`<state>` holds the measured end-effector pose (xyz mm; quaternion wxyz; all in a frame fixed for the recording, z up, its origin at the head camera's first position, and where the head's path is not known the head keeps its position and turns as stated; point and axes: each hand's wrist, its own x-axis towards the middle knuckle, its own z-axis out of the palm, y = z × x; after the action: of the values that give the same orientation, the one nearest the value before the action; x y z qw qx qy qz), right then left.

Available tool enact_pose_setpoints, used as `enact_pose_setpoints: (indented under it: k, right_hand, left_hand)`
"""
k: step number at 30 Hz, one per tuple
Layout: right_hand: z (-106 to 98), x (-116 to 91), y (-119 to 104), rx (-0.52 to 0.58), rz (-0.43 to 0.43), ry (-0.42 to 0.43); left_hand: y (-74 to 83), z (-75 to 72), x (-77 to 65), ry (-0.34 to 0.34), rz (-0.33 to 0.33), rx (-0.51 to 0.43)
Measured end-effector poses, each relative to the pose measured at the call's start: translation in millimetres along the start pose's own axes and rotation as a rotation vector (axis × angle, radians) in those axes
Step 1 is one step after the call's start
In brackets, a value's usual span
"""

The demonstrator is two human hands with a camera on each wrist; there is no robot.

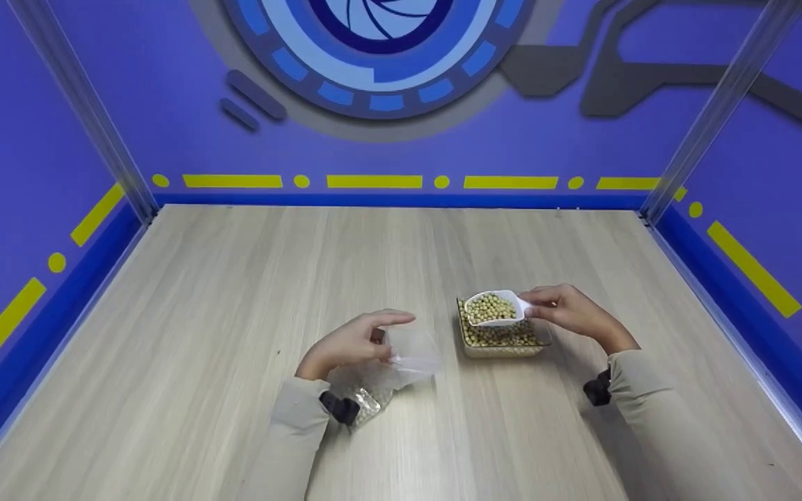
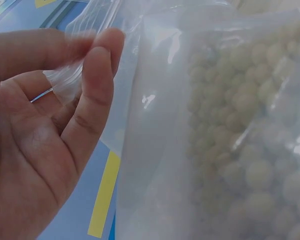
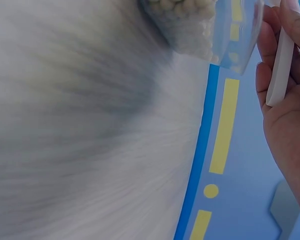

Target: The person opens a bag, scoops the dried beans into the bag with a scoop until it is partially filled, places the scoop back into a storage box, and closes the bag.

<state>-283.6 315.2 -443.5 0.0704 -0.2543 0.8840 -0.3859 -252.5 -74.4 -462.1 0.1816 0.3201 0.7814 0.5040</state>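
Observation:
My left hand [image 1: 359,339] pinches the open top edge of a clear zip plastic bag [image 1: 411,358] between thumb and fingers. Round pale beans fill the lower part of the bag [image 2: 240,150] in the left wrist view. The right hand [image 1: 568,309] grips the handle of a white scoop [image 1: 512,296], and the handle [image 3: 280,72] crosses the palm in the right wrist view. Yellow-green beans [image 1: 490,309] are heaped in the scoop. Just below it stands a clear rectangular container [image 1: 505,352], also holding beans, partly hidden by the scoop.
A light wood-grain table [image 1: 199,313] lies under everything. Blue panels [image 1: 373,156] with yellow markings enclose its back and both sides, with metal posts [image 1: 725,104] at the back corners. The container stands to the right of the bag.

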Motion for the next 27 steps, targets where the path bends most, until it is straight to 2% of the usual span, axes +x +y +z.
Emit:
enact_pose_setpoints:
  k: [5, 9, 16, 18, 27]
  right_hand:
    - [1, 2, -15, 0.017, 0.027, -0.011]
    - [4, 8, -5, 0.012, 0.033, -0.003]
    - [9, 14, -9, 0.03, -0.003, -0.013]
    - [11, 16, -11, 0.036, -0.011, -0.022]
    - [21, 25, -23, 0.048, -0.03, -0.055]
  left_hand:
    - [0.6, 0.1, 0.7, 0.006, -0.004, 0.01]
    - [1.5, 1.0, 1.0, 0.016, -0.015, 0.026]
    - [26.1, 1.4, -8.4, 0.024, -0.006, 0.007]
    - [28.2, 1.5, -9.6, 0.024, 0.007, 0.003]
    - [4.1, 0.9, -0.8, 0.022, -0.012, 0.006]
